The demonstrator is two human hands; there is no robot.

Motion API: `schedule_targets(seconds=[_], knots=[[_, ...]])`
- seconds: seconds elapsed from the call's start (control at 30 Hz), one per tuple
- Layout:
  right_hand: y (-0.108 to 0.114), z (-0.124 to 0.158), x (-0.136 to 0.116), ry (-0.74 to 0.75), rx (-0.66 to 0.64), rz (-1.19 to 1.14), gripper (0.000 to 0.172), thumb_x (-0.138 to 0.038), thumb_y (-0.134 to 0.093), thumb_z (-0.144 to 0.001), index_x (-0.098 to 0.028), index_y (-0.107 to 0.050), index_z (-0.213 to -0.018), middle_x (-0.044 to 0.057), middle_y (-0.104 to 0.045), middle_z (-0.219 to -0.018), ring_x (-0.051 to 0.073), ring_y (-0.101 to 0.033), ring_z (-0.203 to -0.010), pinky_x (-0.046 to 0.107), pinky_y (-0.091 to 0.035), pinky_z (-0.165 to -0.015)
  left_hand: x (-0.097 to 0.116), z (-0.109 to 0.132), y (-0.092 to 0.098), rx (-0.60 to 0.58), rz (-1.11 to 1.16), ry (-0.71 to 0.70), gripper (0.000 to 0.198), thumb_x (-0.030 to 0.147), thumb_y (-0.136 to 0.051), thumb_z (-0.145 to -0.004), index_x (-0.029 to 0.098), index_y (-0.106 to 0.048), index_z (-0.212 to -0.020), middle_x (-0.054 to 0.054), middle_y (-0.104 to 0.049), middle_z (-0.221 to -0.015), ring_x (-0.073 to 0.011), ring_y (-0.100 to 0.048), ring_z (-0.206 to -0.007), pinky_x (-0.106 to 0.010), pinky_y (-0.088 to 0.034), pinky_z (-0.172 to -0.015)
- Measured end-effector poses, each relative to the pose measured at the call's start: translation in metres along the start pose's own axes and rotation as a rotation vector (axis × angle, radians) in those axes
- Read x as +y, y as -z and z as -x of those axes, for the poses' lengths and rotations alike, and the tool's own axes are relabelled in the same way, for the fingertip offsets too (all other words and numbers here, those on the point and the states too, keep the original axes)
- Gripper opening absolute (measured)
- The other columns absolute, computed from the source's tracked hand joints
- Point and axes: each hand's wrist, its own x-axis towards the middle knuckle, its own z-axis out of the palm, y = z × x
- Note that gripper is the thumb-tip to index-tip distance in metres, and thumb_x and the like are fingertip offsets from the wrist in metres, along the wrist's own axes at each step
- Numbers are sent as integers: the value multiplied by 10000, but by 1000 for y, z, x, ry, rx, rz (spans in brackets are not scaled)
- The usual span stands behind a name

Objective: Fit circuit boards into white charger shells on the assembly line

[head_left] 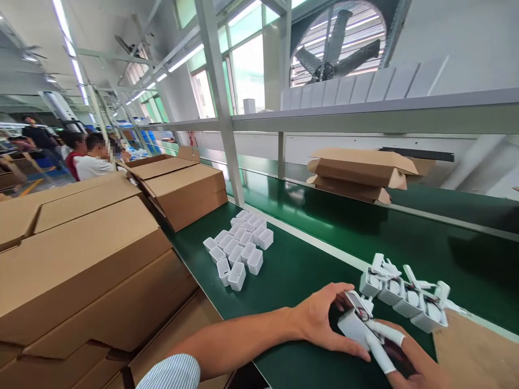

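My left hand (324, 324) curls round a small white plastic housing (354, 326) with red wires showing at its top, low on the green work surface (292, 270). My right hand (409, 356) meets it from the right; white finger cots cover two of its fingers, which press on the same housing. A row of several similar white housings with wires and open flaps (405, 297) stands just beyond the hands. Farther left, a cluster of several empty white shells (239, 246) stands on the surface.
Stacked brown cartons (81, 254) fill the left side, more (182, 189) behind the shells. Flat cartons (357, 173) lie on the green conveyor belt (425, 237). A cardboard sheet (474, 351) lies at lower right. Other people (91, 156) sit far left. A shelf rail and fan are overhead.
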Motion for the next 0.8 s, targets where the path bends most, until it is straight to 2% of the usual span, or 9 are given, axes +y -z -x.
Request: schedule_targets(seconds=[0.03,0.1,0.17,0.23,0.33,0.43,0.53,0.67,0.8], knots=[[-2,2,-10,-118,5,-104,291,-468,-707,-812,-294,-768,-1037,97,-791,-925,296,-760,-809,335,-642,-615,3,0,0,-15,-44,-108,1202,604,-908,-613,207,-245,-1534,-141,-639,-1200,-290,-672,-1023,-426,-586,-867],[-9,5,-29,-343,-29,-351,407,-550,-739,-788,-245,-756,-1057,89,-788,-917,308,-749,-892,374,-643,-743,11,1,0,-6,-141,-269,1225,566,-900,-659,238,-149,-1569,-163,-599,-1272,-321,-643,-1111,-451,-587,-872],[-16,5,-43,-488,-61,-626,465,-582,-757,-777,-215,-734,-1062,85,-779,-960,308,-736,-919,427,-626,-817,19,0,0,50,-190,-299,1103,528,-863,-732,234,-202,-1564,-152,-609,-1240,-292,-650,-1038,-442,-593,-837],[-21,3,-50,-561,-81,-806,450,-582,-765,-784,-203,-722,-1023,77,-770,-929,297,-737,-893,457,-608,-855,25,-1,2,81,-203,-304,964,518,-831,-780,230,-292,-1526,-133,-630,-1196,-262,-655,-980,-415,-595,-811],[-26,3,-52,-593,-90,-912,391,-546,-769,-799,-209,-710,-987,65,-764,-945,282,-735,-906,455,-589,-883,28,-1,3,87,-228,-287,831,558,-794,-811,226,-394,-1461,-114,-667,-1137,-256,-660,-980,-412,-589,-836],[-28,5,-49,-593,-93,-916,369,-532,-747,-816,-213,-705,-996,64,-761,-977,279,-728,-945,435,-580,-876,27,0,3,79,-252,-251,821,614,-789,-789,234,-438,-1425,-104,-694,-1099,-266,-668,-1000,-413,-587,-839],[-30,6,-45,-608,-97,-888,346,-516,-714,-835,-222,-697,-1017,62,-762,-977,284,-724,-967,440,-577,-883,23,1,2,82,-258,-213,868,623,-813,-755,247,-433,-1438,-98,-712,-1089,-259,-674,-975,-401,-586,-820],[-31,6,-41,-606,-112,-858,324,-514,-669,-863,-229,-678,-1018,55,-764,-967,278,-734,-943,435,-592,-863,20,-1,2,83,-243,-214,848,624,-780,-793,250,-412,-1460,-106,-714,-1117,-240,-663,-939,-379,-583,-795],[-29,4,-42,-484,-37,-674,368,-534,-631,-899,-241,-681,-1116,59,-761,-1030,262,-729,-969,415,-615,-856,20,-1,4,70,-275,-235,835,488,-787,-838,241,-349,-1505,-120,-689,-1175,-247,-659,-983,-397,-575,-838]])
